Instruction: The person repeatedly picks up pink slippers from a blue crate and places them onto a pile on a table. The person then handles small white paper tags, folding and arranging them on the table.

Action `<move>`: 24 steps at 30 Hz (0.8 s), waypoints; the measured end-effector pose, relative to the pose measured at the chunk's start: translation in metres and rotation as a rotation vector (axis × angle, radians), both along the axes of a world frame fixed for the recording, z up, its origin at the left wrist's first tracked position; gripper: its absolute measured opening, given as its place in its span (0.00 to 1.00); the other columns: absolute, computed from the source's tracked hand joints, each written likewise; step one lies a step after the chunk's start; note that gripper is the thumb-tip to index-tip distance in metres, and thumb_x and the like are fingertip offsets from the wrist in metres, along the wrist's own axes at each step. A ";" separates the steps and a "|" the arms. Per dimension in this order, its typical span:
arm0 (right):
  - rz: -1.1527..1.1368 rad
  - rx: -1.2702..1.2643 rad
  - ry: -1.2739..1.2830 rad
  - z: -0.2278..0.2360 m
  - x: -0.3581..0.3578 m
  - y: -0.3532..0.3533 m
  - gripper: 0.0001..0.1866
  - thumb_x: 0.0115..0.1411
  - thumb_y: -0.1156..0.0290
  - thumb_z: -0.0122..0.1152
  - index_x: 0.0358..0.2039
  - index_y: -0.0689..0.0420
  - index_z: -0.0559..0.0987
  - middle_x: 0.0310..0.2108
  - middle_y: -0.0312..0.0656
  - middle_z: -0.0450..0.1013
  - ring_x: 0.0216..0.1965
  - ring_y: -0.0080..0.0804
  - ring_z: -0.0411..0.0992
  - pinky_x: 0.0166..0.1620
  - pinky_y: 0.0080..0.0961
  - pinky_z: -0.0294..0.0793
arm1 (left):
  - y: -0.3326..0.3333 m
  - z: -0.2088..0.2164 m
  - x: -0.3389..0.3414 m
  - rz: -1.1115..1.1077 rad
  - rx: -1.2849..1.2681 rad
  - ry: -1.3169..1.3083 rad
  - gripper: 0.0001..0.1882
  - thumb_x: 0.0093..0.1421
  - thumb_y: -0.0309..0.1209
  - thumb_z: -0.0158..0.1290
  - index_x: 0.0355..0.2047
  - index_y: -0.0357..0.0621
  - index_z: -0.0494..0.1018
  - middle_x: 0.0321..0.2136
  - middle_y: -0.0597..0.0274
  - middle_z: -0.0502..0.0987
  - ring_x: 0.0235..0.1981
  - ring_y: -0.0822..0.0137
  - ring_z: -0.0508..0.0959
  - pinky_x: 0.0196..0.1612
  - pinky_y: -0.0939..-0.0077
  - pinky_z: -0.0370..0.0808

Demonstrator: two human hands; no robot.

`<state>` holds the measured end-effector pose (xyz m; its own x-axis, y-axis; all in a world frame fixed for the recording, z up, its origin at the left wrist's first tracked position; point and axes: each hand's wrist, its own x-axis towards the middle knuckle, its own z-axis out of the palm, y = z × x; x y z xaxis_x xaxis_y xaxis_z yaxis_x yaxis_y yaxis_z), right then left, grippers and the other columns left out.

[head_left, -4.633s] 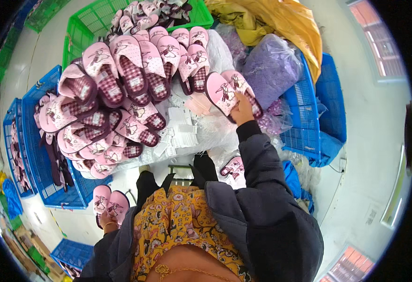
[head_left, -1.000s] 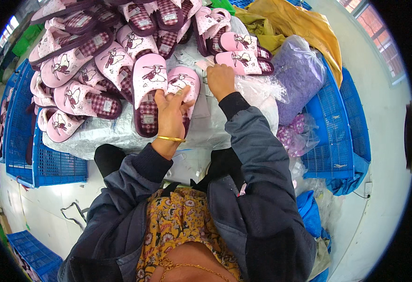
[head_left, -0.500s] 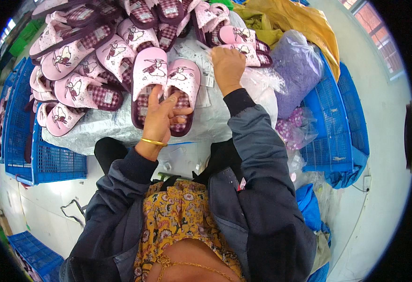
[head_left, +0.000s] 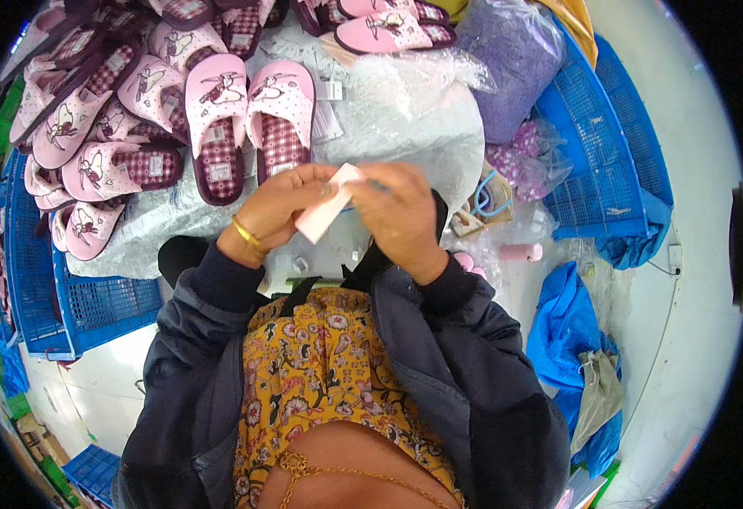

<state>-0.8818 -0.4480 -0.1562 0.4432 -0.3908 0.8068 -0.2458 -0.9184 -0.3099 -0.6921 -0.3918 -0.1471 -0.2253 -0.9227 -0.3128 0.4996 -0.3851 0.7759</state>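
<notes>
A pale pink folded card (head_left: 325, 212) is held up in front of my body between my two hands. My left hand (head_left: 271, 210) is closed on its left edge, a gold bangle on the wrist. At the card's upper right end, the curled fingers of my right hand (head_left: 404, 222) are closed on it; motion blurs the fingertips. Just beyond my left hand lie two pink slippers, a left one (head_left: 219, 89) and a right one (head_left: 285, 93), side by side with dark checked insoles facing up. Small white labels show inside some slippers.
More pink slippers (head_left: 92, 165) are heaped on the left of a plastic-wrapped bundle (head_left: 414, 102). Blue crates (head_left: 108, 301) stand at left and others (head_left: 596, 161) at right. A purple bag (head_left: 516, 64) leans at the far right; blue sheeting (head_left: 558, 314) lies on the floor.
My left hand has left the slipper pair, and my right hand has come back from the far slippers. Both now meet at the pale pink card. The view has shifted, too.
</notes>
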 end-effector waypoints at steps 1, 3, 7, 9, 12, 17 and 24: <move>-0.071 0.159 -0.047 -0.003 -0.008 0.003 0.14 0.45 0.75 0.63 0.36 0.54 0.78 0.36 0.39 0.73 0.38 0.35 0.70 0.42 0.30 0.70 | -0.003 -0.006 0.002 0.030 -0.024 -0.080 0.15 0.60 0.30 0.53 0.46 0.37 0.70 0.35 0.65 0.76 0.32 0.77 0.75 0.35 0.85 0.72; -0.214 0.471 -0.138 -0.016 -0.028 0.005 0.14 0.50 0.73 0.64 0.39 0.58 0.77 0.36 0.41 0.73 0.36 0.32 0.70 0.41 0.28 0.70 | -0.017 -0.007 0.004 0.182 -0.060 -0.064 0.17 0.59 0.28 0.53 0.49 0.36 0.69 0.37 0.62 0.77 0.32 0.75 0.76 0.35 0.83 0.74; -0.108 1.267 -0.298 -0.096 -0.048 -0.015 0.21 0.55 0.67 0.64 0.45 0.65 0.72 0.35 0.39 0.72 0.31 0.21 0.69 0.33 0.17 0.69 | -0.065 0.005 -0.009 0.190 -0.211 -0.144 0.11 0.61 0.32 0.52 0.42 0.42 0.70 0.34 0.68 0.75 0.33 0.76 0.75 0.37 0.82 0.72; 0.037 1.558 -0.268 -0.106 -0.045 -0.019 0.22 0.54 0.67 0.65 0.47 0.64 0.72 0.34 0.39 0.72 0.30 0.21 0.69 0.30 0.17 0.68 | -0.090 0.015 -0.022 0.143 -0.292 -0.261 0.09 0.61 0.34 0.52 0.39 0.44 0.70 0.32 0.69 0.74 0.32 0.76 0.74 0.37 0.82 0.71; 0.086 1.735 -0.380 -0.110 -0.023 -0.019 0.19 0.58 0.67 0.61 0.47 0.61 0.70 0.36 0.36 0.72 0.29 0.20 0.69 0.28 0.14 0.65 | -0.124 0.005 -0.044 0.065 -0.311 -0.252 0.07 0.61 0.35 0.52 0.31 0.47 0.68 0.29 0.71 0.73 0.30 0.77 0.73 0.36 0.84 0.69; 0.319 1.882 -0.523 -0.140 -0.020 -0.021 0.11 0.62 0.66 0.55 0.41 0.58 0.72 0.38 0.40 0.73 0.31 0.21 0.71 0.34 0.17 0.70 | -0.164 -0.034 -0.072 0.017 -0.346 -0.455 0.08 0.60 0.35 0.53 0.28 0.47 0.68 0.26 0.72 0.72 0.27 0.78 0.72 0.33 0.83 0.69; 0.381 1.949 -0.785 -0.121 -0.028 -0.008 0.12 0.64 0.62 0.51 0.43 0.55 0.68 0.41 0.41 0.71 0.32 0.23 0.71 0.34 0.18 0.71 | -0.190 -0.076 -0.066 0.153 -0.348 -0.530 0.11 0.57 0.35 0.54 0.29 0.38 0.71 0.22 0.66 0.72 0.22 0.74 0.70 0.26 0.77 0.69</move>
